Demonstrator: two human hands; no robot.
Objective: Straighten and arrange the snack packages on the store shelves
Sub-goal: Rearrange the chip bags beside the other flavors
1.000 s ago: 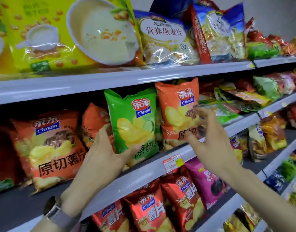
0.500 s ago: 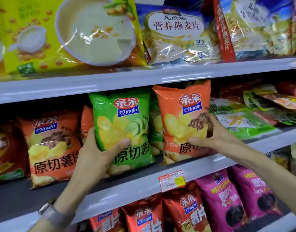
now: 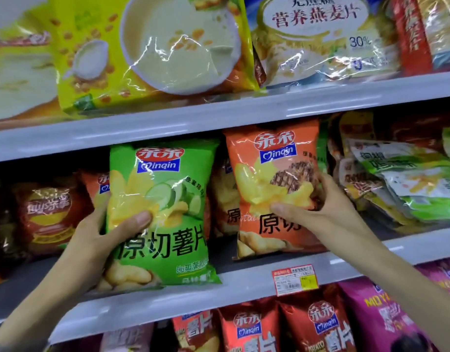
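Left hand: the left hand gripped the glossy green plastic chip bag with cucumber slices printed on it at its left edge, the thumb pressed across the front and the other fingers hidden behind the bag.
Green bag: it stood upright on the grey metal middle shelf, its bottom seam lapping over the shelf's front lip.
Right hand: the right hand held the glossy orange plastic chip bag with a grilled-steak picture at its right edge, the thumb laid on the front and the fingers curled round the side.
Orange bag: it stood upright on the same shelf, just right of the green bag and set further back, with a narrow gap between them where another bag showed behind.
Left neighbours: a dark red chip bag sat deeper in the shelf, left of the green bag.
Right neighbours: a stack of flat green-and-white packets lay tilted beside the orange bag.
Shelf label: a red, white and yellow price tag was fixed to the shelf lip below the orange bag.
Upper shelf: a large yellow bag with a bowl picture and a pale oat-cereal bag stood side by side.
Lower shelf: red chip bags stood next to a purple bag.
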